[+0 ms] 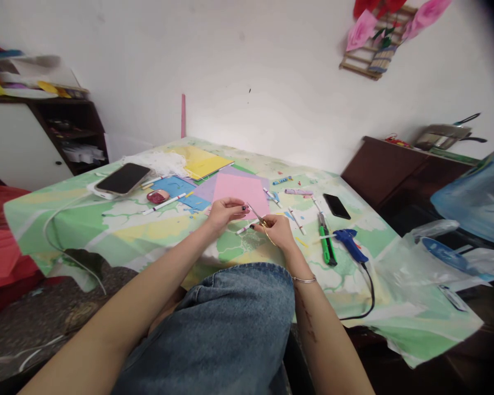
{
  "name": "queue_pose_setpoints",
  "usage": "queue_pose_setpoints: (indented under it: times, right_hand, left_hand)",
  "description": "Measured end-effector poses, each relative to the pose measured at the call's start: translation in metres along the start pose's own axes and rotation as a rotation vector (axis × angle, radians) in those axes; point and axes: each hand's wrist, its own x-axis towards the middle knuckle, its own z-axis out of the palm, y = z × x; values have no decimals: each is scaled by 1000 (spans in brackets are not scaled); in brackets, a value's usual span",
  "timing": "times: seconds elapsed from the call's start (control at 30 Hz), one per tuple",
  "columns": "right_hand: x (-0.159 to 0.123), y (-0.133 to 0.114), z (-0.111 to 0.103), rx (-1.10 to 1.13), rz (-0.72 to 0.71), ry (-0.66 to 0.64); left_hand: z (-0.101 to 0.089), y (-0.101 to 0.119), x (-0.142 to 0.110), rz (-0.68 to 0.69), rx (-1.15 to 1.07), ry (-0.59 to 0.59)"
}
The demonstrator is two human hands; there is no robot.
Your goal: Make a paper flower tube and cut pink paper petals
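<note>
My right hand (278, 230) is closed round the handles of small scissors (258, 216), whose blades point up and left over the table. My left hand (225, 212) is curled with its fingertips pinched together right next to the blades; what it pinches is too small to name. Both hands hover above the near edge of a pink paper sheet (239, 190). A white marker (245, 227) lies on the table just under the hands. My raised knee in blue jeans (230, 323) fills the foreground.
On the green patterned tablecloth (107, 230) lie a phone on a white box (123, 179), a black phone (336, 206), a green cutter (326, 244), a blue glue gun (351, 244) with cable, blue and yellow papers (201, 161), and pens. Plastic bags (444, 247) sit right.
</note>
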Motion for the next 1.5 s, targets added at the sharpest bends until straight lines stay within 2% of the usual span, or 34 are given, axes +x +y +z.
queue_pose_setpoints:
  times: [0.2, 0.37, 1.13, 1.5]
  right_hand:
    - [-1, -4, -1, -148, -76, 59]
    - [-1, -3, 0, -102, -18, 123]
    - [-3, -5, 7, -359, -91, 127]
    - [-3, -7, 6, -405, -100, 142]
  left_hand:
    - [-1, 1, -1, -13, 20, 26]
    - [-1, 0, 0, -31, -2, 19]
    - [0, 1, 0, -36, -28, 42]
    - [-2, -2, 2, -29, -17, 45]
